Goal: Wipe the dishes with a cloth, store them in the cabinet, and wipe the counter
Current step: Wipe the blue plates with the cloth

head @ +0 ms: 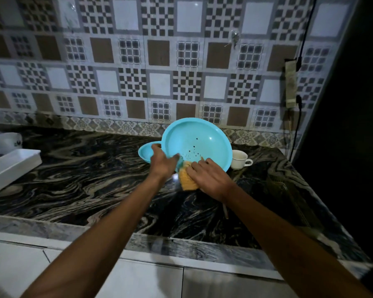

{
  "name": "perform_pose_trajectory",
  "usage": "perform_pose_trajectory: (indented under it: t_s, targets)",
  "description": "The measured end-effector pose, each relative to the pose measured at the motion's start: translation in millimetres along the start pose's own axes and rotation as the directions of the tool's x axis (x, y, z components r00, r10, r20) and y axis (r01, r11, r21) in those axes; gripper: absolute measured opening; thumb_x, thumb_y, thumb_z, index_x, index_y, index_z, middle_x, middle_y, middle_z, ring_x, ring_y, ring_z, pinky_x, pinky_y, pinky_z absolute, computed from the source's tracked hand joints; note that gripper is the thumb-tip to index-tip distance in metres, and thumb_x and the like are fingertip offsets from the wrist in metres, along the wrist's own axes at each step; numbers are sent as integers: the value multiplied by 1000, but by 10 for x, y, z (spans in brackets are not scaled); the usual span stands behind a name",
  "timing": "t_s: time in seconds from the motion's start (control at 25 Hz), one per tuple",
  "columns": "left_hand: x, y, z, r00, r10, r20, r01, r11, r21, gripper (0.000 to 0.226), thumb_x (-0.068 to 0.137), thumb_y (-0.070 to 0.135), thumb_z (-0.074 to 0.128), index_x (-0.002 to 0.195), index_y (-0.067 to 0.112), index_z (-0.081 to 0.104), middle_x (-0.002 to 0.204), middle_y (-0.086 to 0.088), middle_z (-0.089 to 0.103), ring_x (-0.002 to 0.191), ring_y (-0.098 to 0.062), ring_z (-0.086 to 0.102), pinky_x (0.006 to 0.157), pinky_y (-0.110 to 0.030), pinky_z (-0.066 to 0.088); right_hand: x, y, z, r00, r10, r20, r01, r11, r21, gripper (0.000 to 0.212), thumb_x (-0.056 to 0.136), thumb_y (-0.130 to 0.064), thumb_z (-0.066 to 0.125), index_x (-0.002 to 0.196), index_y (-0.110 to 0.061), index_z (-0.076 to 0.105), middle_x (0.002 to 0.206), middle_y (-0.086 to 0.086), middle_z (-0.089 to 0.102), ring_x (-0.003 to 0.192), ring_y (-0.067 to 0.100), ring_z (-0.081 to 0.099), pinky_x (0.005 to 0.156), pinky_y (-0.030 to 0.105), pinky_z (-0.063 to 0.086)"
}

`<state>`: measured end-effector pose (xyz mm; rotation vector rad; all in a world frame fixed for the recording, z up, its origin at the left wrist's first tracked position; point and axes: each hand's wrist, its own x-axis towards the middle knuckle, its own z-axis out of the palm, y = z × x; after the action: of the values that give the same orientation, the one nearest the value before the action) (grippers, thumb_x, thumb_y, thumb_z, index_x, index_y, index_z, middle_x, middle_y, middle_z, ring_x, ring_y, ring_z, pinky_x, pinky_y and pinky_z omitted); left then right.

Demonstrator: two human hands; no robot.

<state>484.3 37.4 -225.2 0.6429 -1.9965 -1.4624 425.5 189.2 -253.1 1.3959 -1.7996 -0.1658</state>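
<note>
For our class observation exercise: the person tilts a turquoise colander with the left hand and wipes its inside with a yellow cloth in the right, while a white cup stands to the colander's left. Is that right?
Not quite. The head view shows the white cup standing to the right of the turquoise colander, not its left. The rest holds: the left hand tilts the colander and the right hand wipes its inside with the yellow cloth.

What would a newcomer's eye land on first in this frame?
The turquoise colander, tilted up at the middle of the dark counter, held by the left hand while the right hand presses a yellow cloth to its rim. Right of it stands a white cup.
</note>
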Motion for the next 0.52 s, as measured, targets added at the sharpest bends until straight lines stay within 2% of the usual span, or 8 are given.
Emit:
perform_pose_trajectory:
  t_s: [0.08, 0.16, 0.2, 0.28, 0.36, 0.44, 0.52]
  targets:
    - [-91, -28, 96, 999, 31, -18, -31, 999, 20, 41, 87, 4, 58, 116, 7, 30, 106, -14, 52, 89, -27, 56, 77, -44, 55, 83, -33, -75, 999, 13, -30, -12, 999, 32, 22, 79, -11, 37, 94, -12, 53, 82, 6, 63, 70, 25, 62, 70, 35, 37]
    - [-60, -44, 36, 994, 100, 41, -104, 989, 104, 35, 87, -3, 51, 114, 7, 30, 104, -17, 51, 79, -23, 52, 65, -40, 52, 44, -16, -115, 997, -47, -63, 50, 998, 47, 17, 78, -9, 53, 95, -12, 56, 84, 6, 65, 71, 23, 62, 70, 34, 42]
    - [6, -25, -34, 987, 138, 85, -149, 979, 142, 36, 87, -4, 50, 117, 6, 32, 104, -17, 51, 81, -24, 51, 64, -38, 49, -15, 34, -110, 994, -81, -74, 84, 996, 26, 17, 80, -7, 56, 97, -12, 57, 86, 6, 65, 72, 23, 62, 70, 33, 45]
    - [152, 30, -181, 967, 183, 178, -216, 958, 188, 50, 89, -3, 51, 133, 4, 30, 108, -15, 52, 91, -26, 53, 70, -39, 51, -162, 145, -77, 986, -138, -93, 137, 990, -18, 17, 91, -2, 44, 97, -10, 59, 87, 7, 64, 71, 24, 60, 67, 34, 46]
    - [212, 93, -206, 955, 217, 203, -259, 942, 213, 56, 90, 2, 54, 140, 6, 29, 110, -10, 52, 95, -25, 53, 74, -38, 50, -267, 287, -46, 981, -170, -88, 165, 984, -67, 24, 93, 0, 38, 96, -11, 59, 84, 8, 62, 69, 25, 59, 66, 36, 43]
    - [117, 140, -55, 975, 183, 129, -200, 971, 133, 54, 89, 10, 60, 136, 7, 33, 113, -13, 56, 96, -28, 56, 78, -40, 52, -250, 350, -70, 988, -128, -81, 120, 988, -99, 20, 87, -2, 41, 96, -12, 55, 81, 7, 62, 68, 25, 59, 69, 36, 36]
    - [-26, 120, 226, 998, 53, 36, -55, 998, 44, 50, 87, 18, 64, 126, 5, 36, 116, -18, 57, 101, -32, 58, 84, -44, 53, -194, 354, -110, 993, -55, -101, 45, 994, -104, 18, 84, -5, 39, 93, -12, 54, 78, 7, 60, 67, 26, 58, 69, 36, 31]
